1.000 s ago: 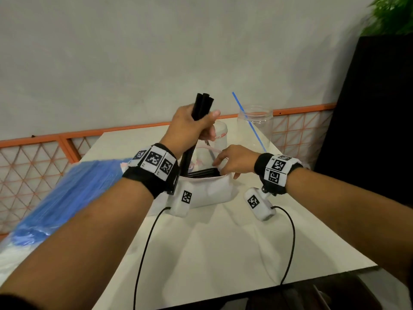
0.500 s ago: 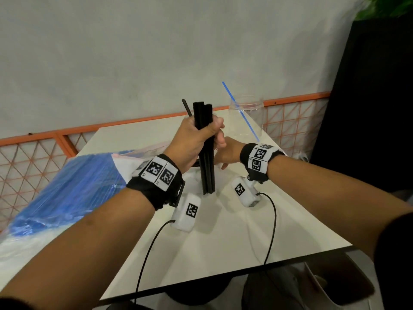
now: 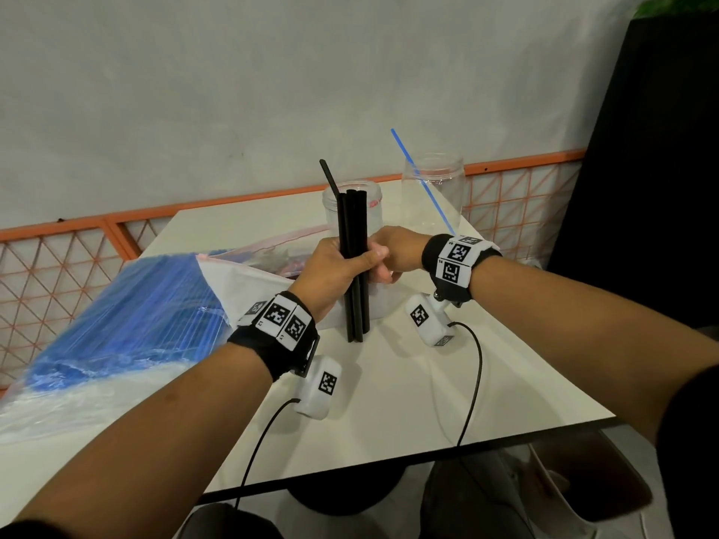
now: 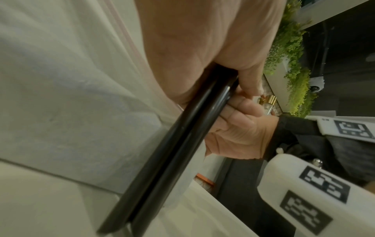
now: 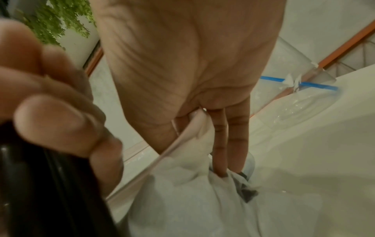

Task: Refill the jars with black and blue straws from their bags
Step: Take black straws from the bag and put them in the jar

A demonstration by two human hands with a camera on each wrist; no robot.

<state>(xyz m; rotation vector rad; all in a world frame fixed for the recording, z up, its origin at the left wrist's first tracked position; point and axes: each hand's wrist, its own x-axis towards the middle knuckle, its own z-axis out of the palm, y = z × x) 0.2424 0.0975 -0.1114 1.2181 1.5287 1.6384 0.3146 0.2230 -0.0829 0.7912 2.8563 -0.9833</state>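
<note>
My left hand [image 3: 338, 266] grips a bundle of black straws [image 3: 354, 235] upright, its lower ends down at the white table [image 3: 408, 402]. In the left wrist view the black straws [image 4: 172, 152] run through the fist. Just behind, my right hand [image 3: 397, 252] pinches the rim of the whitish zip bag [image 5: 192, 128], which lies crumpled under it. A clear jar [image 3: 373, 212] holding one black straw [image 3: 328, 177] stands behind the bundle. To its right a second clear jar [image 3: 439, 188] holds a single blue straw [image 3: 424, 180].
A big clear bag of blue straws [image 3: 128, 317] lies across the table's left side. An orange lattice fence [image 3: 58, 266] runs behind the table, and a dark panel [image 3: 653, 188] stands at the right. Wrist camera cables [image 3: 470, 383] trail over the near edge.
My left hand has drawn the black bundle up out of the bag and brought it down upright in front of it. The right hand has stayed at the bag's rim.
</note>
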